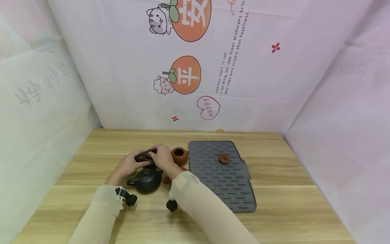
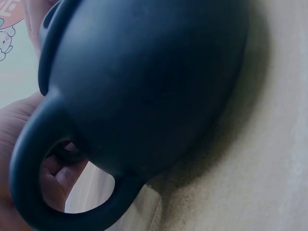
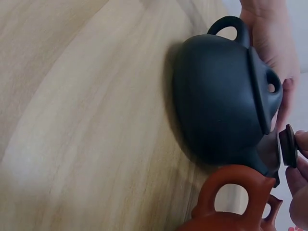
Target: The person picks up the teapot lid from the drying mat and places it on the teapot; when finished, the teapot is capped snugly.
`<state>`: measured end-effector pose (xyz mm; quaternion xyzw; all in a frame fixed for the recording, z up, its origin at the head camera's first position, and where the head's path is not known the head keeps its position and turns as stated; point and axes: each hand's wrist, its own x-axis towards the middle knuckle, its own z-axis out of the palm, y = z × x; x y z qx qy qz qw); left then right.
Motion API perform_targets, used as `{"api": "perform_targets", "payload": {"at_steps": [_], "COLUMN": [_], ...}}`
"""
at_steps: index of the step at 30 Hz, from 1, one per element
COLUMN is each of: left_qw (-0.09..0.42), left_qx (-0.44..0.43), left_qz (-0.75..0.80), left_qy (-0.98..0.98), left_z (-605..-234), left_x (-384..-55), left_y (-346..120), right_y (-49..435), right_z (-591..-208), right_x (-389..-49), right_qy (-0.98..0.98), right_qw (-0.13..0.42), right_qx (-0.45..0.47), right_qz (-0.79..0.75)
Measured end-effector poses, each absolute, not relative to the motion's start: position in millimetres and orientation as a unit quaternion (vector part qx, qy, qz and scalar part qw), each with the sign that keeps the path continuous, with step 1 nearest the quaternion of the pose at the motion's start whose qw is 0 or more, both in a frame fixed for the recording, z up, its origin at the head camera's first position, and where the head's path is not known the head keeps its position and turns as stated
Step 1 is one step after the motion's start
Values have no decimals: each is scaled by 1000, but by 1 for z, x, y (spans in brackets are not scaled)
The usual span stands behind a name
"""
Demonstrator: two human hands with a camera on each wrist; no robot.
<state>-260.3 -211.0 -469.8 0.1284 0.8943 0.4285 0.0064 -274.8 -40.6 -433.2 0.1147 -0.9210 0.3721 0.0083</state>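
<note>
My left hand [image 1: 128, 165] grips a dark brown teapot [image 3: 270, 150] at its handle side, behind a larger black teapot [image 1: 147, 182]. Between the fingertips of my right hand [image 1: 164, 158] a small dark lid [image 3: 288, 147] is pinched. The right wrist view has this lid tilted on edge, just apart from the brown teapot's rim. Most of the brown teapot is hidden by my hands and the black teapot, which has its lid on. In the left wrist view the black teapot's body [image 2: 154, 82] fills most of the picture.
A reddish-brown teapot [image 1: 184, 157] with an uncovered opening stands right of my right hand. Another reddish teapot [image 3: 208, 195] is partly hidden under my right wrist. A grey ridged mat [image 1: 213, 193] lies to the right, bearing a reddish-brown lid [image 1: 224, 159]. White printed cloth walls surround the wooden table.
</note>
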Motion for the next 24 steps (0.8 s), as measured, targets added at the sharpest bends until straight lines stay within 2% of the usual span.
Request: {"api": "perform_targets", "payload": {"at_steps": [24], "left_qw": [9], "left_qx": [132], "left_qz": [425], "left_qy": [895], "left_z": [-471], "left_x": [-260], "left_y": [-211], "right_y": [-48], "right_z": [-440], "right_x": [-271], "right_qy": [-932], "right_qw": [4], "right_qx": [127], "right_qz": [338]}}
